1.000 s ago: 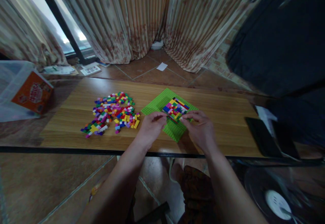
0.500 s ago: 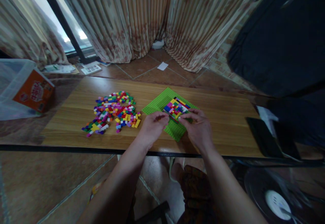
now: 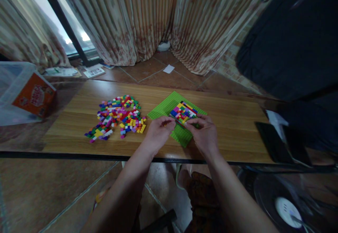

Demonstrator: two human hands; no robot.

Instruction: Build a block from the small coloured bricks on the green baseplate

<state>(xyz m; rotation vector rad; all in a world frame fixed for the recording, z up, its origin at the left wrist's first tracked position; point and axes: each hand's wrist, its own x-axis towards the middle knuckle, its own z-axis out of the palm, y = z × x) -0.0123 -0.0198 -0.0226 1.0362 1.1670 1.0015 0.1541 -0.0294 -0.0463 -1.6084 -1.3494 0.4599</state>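
Observation:
A block of multicoloured toy building bricks [image 3: 182, 111] is over the green studded baseplate [image 3: 162, 109], which lies turned cornerwise on the table. At the block's near left corner, my left hand [image 3: 159, 132] is closed, thumb and fingertips pinched together. My right hand [image 3: 205, 132] grips the near right side, its fingers curled round and its thumb at the near edge. A reddish strip shows along that edge between the two thumbs. My fingers partly cover the block's near side, and I cannot tell whether it rests on the baseplate.
Loose coloured bricks [image 3: 116, 115] are spread over the left part of the wooden table [image 3: 232, 120]. A clear plastic bin [image 3: 16, 71] with an orange label stands beyond its left end. A dark flat item [image 3: 271, 143] lies at the right end. Striped curtains hang behind.
My right hand has shifted slightly to the left, its thumb moving in along the block's near edge. The left hand and the baseplate look almost the same.

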